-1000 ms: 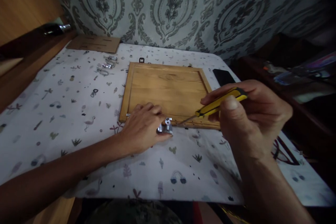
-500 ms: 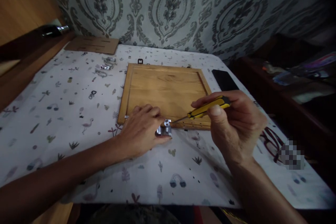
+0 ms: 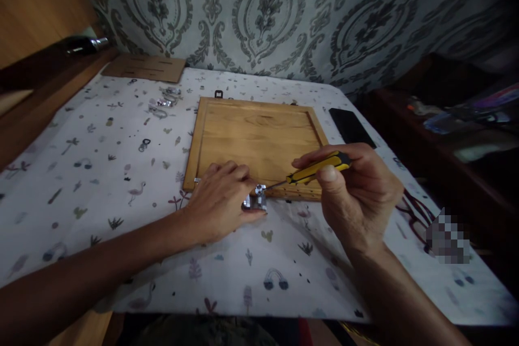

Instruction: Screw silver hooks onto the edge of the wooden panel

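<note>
A framed wooden panel (image 3: 259, 135) lies flat on the table. At its near edge sits a shiny metal hinge (image 3: 259, 203), which my left hand (image 3: 221, 200) grips with the thumb below it and the fingers on the panel's edge. Part of the hinge is hidden under that hand. My right hand (image 3: 357, 189) is closed round the yellow and black handle of a screwdriver (image 3: 312, 169). The screwdriver slants down to the left, and its tip is at the hinge; whether it sits in a screw I cannot tell.
Several metal hinges (image 3: 164, 102) lie at the back left, near a flat cardboard piece (image 3: 144, 67). A black phone-like slab (image 3: 351, 125) rests right of the panel. Dark-red glasses (image 3: 419, 211) lie by my right wrist. A patterned tablecloth (image 3: 121, 270) covers the table.
The screwdriver and my right hand have shifted slightly left, bringing the tip onto the hinge. My left hand keeps its place on the hinge. The view has moved a little.
</note>
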{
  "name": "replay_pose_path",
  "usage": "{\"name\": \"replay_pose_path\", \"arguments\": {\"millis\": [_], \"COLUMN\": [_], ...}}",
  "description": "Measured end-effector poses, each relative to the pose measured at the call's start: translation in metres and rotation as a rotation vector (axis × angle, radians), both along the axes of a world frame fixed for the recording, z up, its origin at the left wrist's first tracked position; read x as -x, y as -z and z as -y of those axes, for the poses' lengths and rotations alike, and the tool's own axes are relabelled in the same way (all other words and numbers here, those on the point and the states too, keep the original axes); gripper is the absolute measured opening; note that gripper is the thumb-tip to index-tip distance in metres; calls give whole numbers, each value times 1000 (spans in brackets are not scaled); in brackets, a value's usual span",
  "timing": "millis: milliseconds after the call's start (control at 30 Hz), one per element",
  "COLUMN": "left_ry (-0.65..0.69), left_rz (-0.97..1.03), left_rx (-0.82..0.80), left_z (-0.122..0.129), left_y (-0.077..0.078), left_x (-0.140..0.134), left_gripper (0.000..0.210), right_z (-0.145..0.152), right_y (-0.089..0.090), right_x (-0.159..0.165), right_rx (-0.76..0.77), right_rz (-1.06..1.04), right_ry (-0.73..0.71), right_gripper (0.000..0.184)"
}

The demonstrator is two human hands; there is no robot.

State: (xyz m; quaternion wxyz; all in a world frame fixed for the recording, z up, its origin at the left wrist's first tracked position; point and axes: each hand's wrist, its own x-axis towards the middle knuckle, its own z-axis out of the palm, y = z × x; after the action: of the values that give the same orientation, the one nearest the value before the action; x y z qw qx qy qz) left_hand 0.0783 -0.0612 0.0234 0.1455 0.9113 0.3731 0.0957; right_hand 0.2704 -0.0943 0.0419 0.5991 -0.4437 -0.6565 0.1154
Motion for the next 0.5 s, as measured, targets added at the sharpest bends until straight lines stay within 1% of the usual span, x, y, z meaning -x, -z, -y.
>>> {"name": "replay_pose_path", "arguments": {"millis": [133, 333, 500], "left_ry": [-2, 2, -5], "left_rz": [-21, -9, -21], "left_rx": [16, 7, 10], "left_z": [0, -1, 0], "left_y": [-1, 0, -1], "left_x": [-1, 0, 0], "left_gripper": [37, 38, 37], "right_z": [0, 1, 4], "right_y": [1, 1, 2], "right_x": [-1, -2, -2], "right_rx": [8, 13, 68], "right_rz": [7, 68, 47], "right_ry": [-9, 24, 19], "right_gripper": [19, 22, 23]}}
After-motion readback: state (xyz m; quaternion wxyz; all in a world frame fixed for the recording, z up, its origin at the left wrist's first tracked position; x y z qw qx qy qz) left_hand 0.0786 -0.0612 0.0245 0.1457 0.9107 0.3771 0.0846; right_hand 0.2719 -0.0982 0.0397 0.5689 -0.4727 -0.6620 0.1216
